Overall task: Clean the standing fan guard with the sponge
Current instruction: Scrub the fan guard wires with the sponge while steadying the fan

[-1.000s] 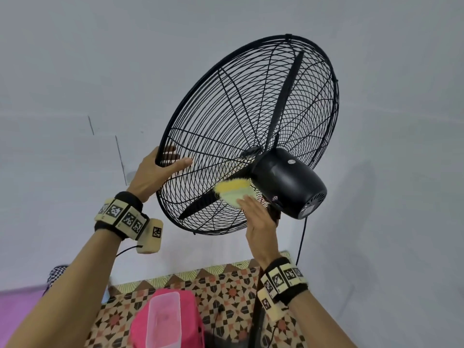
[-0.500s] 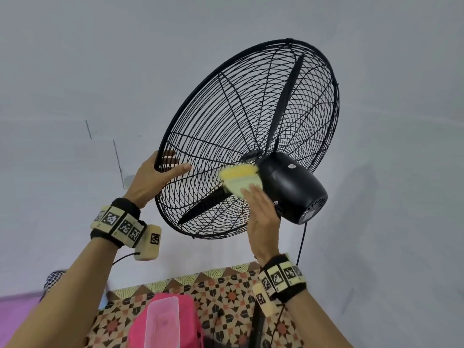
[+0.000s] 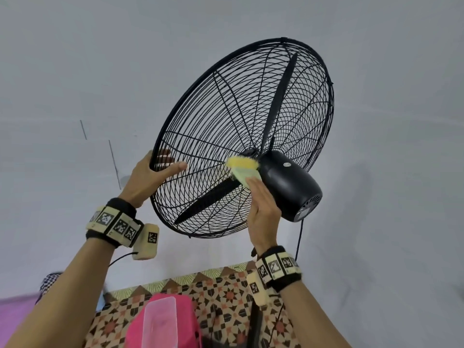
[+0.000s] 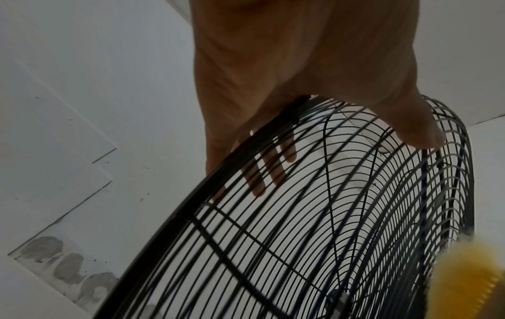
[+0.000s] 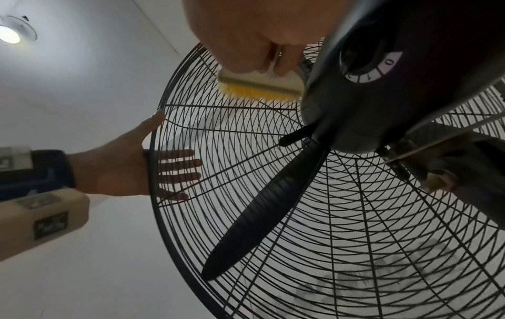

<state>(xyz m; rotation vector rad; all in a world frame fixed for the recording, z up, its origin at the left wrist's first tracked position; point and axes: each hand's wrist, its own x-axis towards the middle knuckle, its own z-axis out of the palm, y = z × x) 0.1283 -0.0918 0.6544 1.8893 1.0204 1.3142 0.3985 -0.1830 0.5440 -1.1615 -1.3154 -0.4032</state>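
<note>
The black wire fan guard (image 3: pixel 226 116) tilts up in front of the wall, with its blades (image 3: pixel 208 199) still inside. My left hand (image 3: pixel 150 177) grips the guard's left rim, thumb on the rear wires and fingers (image 5: pixel 177 166) spread straight over the front. My right hand (image 3: pixel 263 209) presses a yellow-bristled sponge (image 3: pixel 242 165) with flat fingers against the rear wires, right beside the black motor housing (image 3: pixel 288 184). The sponge (image 5: pixel 259 86) sits under my fingertips near the hub. In the left wrist view the sponge (image 4: pixel 470 272) is blurred at the lower right of the guard (image 4: pixel 273 237).
Below stands a pink stool (image 3: pixel 185 330) with a clear plastic container (image 3: pixel 158 320) on it, over a patterned floor (image 3: pixel 226 290). The fan's cable (image 3: pixel 298 237) hangs from the motor by the pole (image 3: pixel 254 322). A ceiling lamp (image 5: pixel 9 34) glows.
My right hand has slid the sponge upward along the rear wires, from below the motor to beside the hub. The left hand has kept its hold on the rim.
</note>
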